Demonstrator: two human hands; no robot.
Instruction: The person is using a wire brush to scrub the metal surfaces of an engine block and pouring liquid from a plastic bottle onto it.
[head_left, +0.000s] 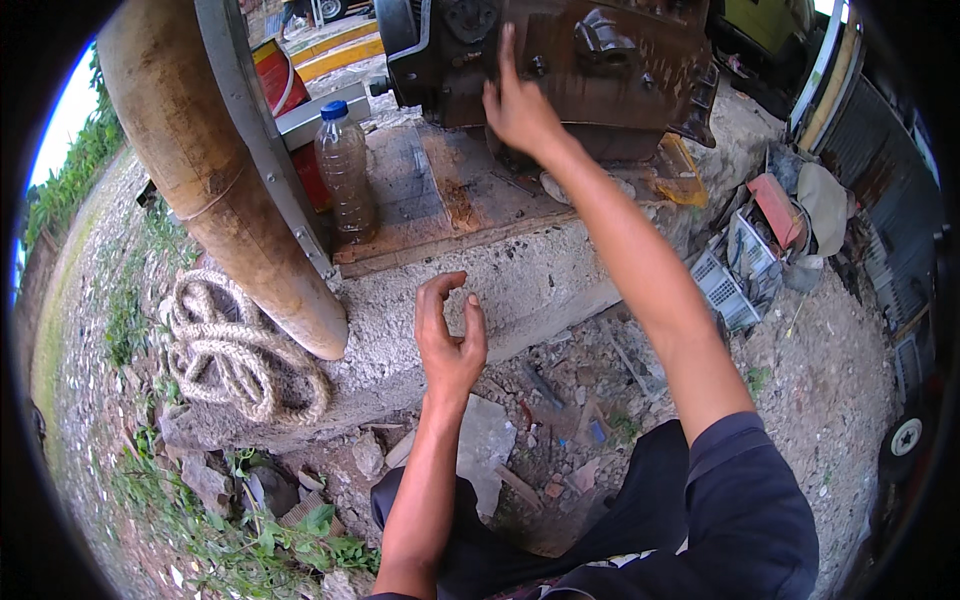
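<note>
A dirty, oily engine block (555, 90) rests on wooden boards (405, 180) laid over a concrete ledge. My right hand (525, 112) is raised in front of the block, index finger extended and the others partly bent, with nothing visible in it; whether the fingertip touches the metal I cannot tell. Lower down, my left hand (450, 334) hovers over the ledge, its thumb and fingers curved and apart, holding nothing. A clear plastic bottle with a blue cap (346, 176) stands at the left end of the boards.
A thick bamboo pole (217, 187) and a grey metal post (262, 135) rise at left, beside coiled rope (240, 360). The concrete ledge (517, 289) drops to rubble before me. A plastic crate (727, 277) with odds and ends sits right. Distant legs show at top left.
</note>
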